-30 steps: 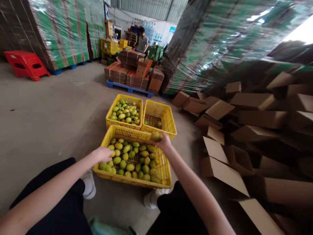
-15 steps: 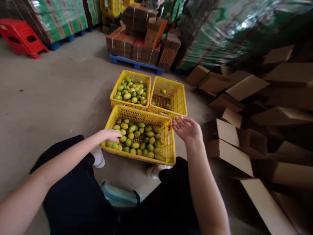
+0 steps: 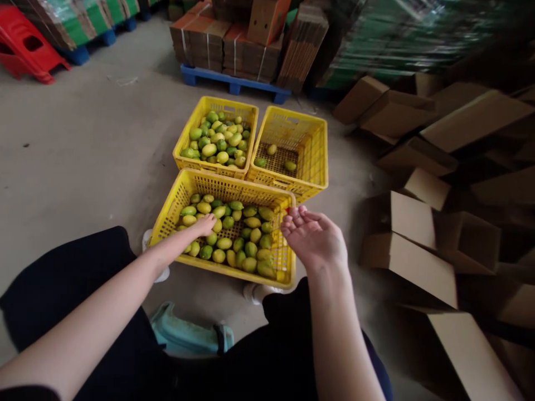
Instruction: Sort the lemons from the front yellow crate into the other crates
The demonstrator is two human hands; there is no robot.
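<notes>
A yellow plastic crate [image 3: 223, 271] in front of me holds a layer of green and yellow lemons [image 3: 224, 243]. My left hand [image 3: 204, 224] reaches into it from the left, fingers curled together against a lemon [image 3: 217, 225]; part of the grip is hidden. Above the crate's right end, my right hand [image 3: 313, 236] is turned palm up, fingers spread and slightly bent, with nothing in it. Behind stand two more yellow crates: the left one [image 3: 184, 160] is heaped with lemons, the right one [image 3: 320, 153] has a few on its slatted bottom.
Open cardboard boxes [image 3: 422, 270] are piled on the right. Flattened cartons [image 3: 207, 47] lie stacked on a blue pallet [image 3: 234, 83] at the back. A red plastic stool [image 3: 31, 44] stands far left. Something pale teal [image 3: 184, 328] lies below, between my legs.
My left hand has moved right and farther in over the lemons. A lemon in the back right crate has shifted left and lower. My right hand stays palm up; the view has tilted down.
</notes>
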